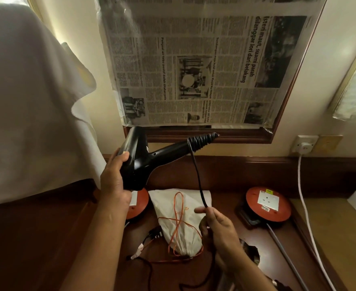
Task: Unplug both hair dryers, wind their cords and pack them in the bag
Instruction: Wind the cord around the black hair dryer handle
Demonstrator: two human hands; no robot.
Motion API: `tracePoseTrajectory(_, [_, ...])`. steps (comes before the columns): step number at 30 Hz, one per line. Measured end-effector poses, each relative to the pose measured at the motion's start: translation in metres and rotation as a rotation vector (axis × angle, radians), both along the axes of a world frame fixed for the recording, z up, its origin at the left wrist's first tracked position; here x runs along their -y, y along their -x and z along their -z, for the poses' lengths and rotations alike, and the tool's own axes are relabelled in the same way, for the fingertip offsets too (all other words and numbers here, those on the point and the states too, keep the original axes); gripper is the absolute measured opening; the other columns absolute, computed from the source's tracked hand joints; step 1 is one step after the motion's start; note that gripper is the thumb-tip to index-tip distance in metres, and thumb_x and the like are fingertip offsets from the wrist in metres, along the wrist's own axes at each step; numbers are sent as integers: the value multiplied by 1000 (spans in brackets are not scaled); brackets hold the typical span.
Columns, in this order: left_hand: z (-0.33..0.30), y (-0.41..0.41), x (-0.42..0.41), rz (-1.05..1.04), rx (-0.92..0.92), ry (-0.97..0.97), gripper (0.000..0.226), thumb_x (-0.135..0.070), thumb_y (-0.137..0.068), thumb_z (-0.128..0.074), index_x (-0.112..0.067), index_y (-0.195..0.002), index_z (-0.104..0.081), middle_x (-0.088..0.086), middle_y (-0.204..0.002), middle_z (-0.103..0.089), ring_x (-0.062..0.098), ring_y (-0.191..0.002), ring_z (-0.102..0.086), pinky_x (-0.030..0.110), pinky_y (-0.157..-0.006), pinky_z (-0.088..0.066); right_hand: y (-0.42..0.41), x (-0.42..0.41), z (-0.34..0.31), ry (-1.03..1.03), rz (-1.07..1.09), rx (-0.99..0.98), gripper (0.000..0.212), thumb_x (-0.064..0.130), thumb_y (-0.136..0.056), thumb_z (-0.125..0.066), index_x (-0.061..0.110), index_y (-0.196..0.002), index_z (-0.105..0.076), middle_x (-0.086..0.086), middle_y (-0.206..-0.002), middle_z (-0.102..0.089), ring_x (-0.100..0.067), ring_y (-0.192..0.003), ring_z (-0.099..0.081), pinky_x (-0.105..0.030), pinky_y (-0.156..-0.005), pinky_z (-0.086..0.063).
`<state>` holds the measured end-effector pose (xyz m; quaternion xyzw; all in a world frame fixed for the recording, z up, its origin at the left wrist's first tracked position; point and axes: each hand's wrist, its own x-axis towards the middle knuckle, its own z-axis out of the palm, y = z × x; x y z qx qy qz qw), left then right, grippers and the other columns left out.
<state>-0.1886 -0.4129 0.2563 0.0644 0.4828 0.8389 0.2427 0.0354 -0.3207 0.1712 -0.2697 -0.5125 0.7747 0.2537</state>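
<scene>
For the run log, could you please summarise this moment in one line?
left hand: holds hair dryer | right hand: pinches cord | bag: on desk

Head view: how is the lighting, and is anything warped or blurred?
Head view: dim and warm, brightest at the window edges; the wide lens bends the newspaper and frame lines; the desk is in deep shadow; the hair dryer and cord read sharp, while the black cord low in the frame merges into the dark wood.

Both forearms are bare, with no sleeves showing. The left hand [115,181] and right hand [219,229] wear no gloves, rings or watch.
</scene>
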Motion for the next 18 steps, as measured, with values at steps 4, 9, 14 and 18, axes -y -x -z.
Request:
tracePoseTrajectory(4, [-3, -1, -1, -18, -8, 5, 52, -29, -65, -70, -20, -116, -67, 13, -111, -65, 32, -99, -64, 40, -75, -55, 0, 11, 4, 146, -42, -69, 30, 32, -89, -53, 7, -72, -53, -1, -48, -25, -8, -40, -17, -15, -40, -18])
tracePoseTrajectory(9, [-8, -2, 3, 34, 2, 9, 39, -23, -81, -64, -17, -120, -64, 14, -109, -64, 29, -93, -64, 38, -71, -55, 7, -2, 13, 158, -80, -14, 28, 28, -90, -44, 10, -69, -49, 1, -52, -19, -8, -44, -13, -16, -42, -15])
tracePoseTrajectory(14, [-10, -7, 8, 90, -12, 24, 45, -25, -80, -65, -12, -123, -62, 16, -110, -63, 30, -92, -64, 34, -64, -56, 23, -32, 20, 15, -107, 98, 32, 25, -101, -38, 10, -75, -48, 2, -53, -19, -8, -44, -13, -19, -44, -10])
tracePoseTrajectory(18, [-14, -11, 11, 158, -47, 8, 44, -24, -76, -66, -14, -119, -65, 14, -103, -65, 28, -84, -65, 35, -63, -56, 31, -55, 13, -86, -90, 191, 36, 27, -104, -34, 10, -75, -48, 3, -51, -21, -8, -42, -15, -17, -42, -13])
